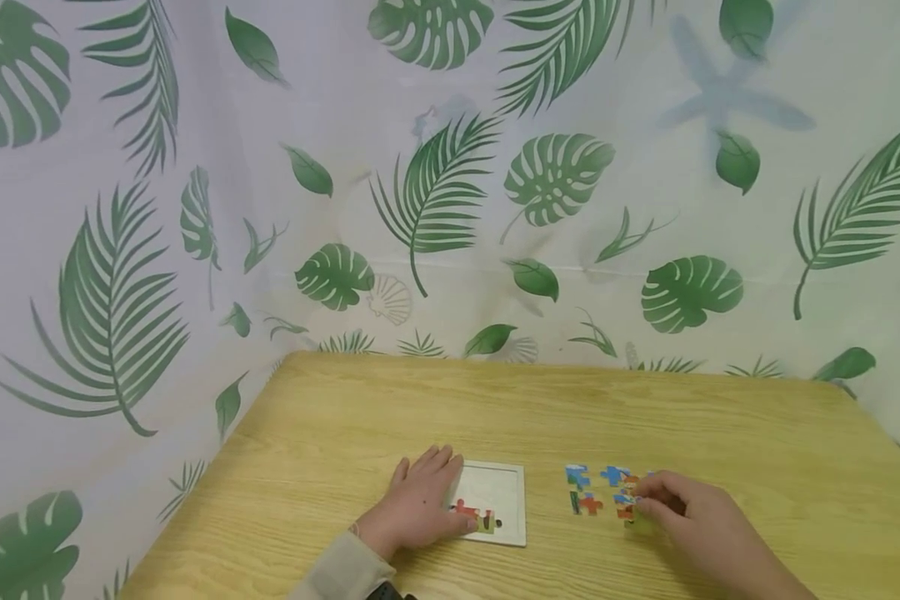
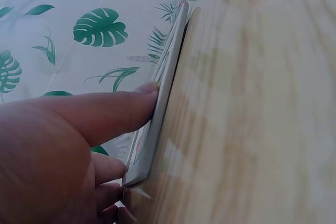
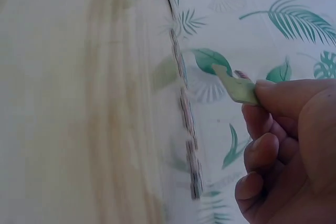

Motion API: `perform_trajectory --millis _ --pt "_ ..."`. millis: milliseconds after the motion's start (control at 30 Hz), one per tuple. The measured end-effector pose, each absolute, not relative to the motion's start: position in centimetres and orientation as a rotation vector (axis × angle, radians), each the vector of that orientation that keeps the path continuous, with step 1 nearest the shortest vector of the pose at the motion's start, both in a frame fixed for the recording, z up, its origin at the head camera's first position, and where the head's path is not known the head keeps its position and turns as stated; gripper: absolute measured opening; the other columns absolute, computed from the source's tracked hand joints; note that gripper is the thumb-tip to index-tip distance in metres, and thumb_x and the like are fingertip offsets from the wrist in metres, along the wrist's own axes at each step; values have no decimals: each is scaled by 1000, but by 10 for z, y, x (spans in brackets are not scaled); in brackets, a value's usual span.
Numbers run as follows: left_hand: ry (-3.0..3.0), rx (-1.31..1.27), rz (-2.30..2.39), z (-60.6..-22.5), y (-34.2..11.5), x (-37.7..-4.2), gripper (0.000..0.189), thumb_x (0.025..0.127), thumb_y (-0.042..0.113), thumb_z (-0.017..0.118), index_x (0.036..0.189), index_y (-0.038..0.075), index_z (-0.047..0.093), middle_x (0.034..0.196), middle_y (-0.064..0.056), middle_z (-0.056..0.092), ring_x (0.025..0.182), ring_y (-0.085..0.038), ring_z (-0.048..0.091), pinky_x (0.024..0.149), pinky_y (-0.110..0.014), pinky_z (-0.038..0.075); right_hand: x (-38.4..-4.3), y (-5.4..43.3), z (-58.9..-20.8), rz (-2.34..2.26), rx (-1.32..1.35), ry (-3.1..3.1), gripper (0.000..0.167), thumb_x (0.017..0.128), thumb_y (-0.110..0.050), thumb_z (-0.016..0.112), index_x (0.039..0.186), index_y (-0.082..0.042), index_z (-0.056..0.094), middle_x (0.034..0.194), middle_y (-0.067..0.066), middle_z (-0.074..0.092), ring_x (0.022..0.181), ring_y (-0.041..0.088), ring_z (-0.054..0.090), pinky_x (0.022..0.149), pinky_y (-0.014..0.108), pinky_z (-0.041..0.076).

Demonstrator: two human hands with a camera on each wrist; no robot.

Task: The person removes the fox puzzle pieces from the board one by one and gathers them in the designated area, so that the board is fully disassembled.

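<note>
My left hand [image 1: 420, 504] lies over the left side of a white puzzle tray [image 1: 520, 500], fingers extended and thumb across its near edge. Along the near side of the tray sit a few joined puzzle pieces [image 1: 487, 522], partly covered by that hand. In the left wrist view the thumb [image 2: 121, 109] presses on the rim of the tray [image 2: 167, 90]. My right hand [image 1: 693, 512] pinches a jigsaw piece [image 3: 237, 88] between thumb and forefinger, lifted off the table. Its printed face is mostly turned away in the right wrist view.
Several loose jigsaw pieces [image 1: 589, 503] lie right of the tray, some partly behind the right hand. Everything rests on a wood-grain table [image 1: 390, 400]. A leaf-patterned curtain [image 1: 450, 317] stands behind its far edge and left side.
</note>
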State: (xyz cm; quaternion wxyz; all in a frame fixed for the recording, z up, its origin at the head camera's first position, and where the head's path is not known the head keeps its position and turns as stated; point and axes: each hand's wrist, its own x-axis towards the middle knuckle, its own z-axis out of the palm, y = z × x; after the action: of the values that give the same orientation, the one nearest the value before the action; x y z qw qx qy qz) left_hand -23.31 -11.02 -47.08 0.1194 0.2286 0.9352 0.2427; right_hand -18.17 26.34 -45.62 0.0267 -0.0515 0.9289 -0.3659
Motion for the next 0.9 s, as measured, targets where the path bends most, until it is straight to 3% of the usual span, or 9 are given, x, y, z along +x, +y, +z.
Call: perform_trajectory --millis 300,533,900 --pt "2720 661 740 -472 -110 -235 91 88 54 71 158 8 35 166 -12 23 153 -31 15 117 -65 5 -177 300 -464 -1018 -81 2856 29 98 -44 65 109 -18 71 94 -7 67 83 12 59 69 29 49" --pt "2726 659 740 -470 -109 -232 92 87 54 71 158 7 36 166 -12 23 153 -31 15 117 -65 5 -181 310 -468 -949 -50 2801 20 98 -35 67 103 -16 70 88 -4 64 79 16 53 69 31 46" --pt "2727 658 728 -469 -109 -233 91 87 53 71 158 7 36 166 -12 24 153 -31 15 117 -64 6 -183 311 -475 -856 -139 2801 6 96 -22 69 97 -16 71 94 -7 68 84 13 58 75 37 51"
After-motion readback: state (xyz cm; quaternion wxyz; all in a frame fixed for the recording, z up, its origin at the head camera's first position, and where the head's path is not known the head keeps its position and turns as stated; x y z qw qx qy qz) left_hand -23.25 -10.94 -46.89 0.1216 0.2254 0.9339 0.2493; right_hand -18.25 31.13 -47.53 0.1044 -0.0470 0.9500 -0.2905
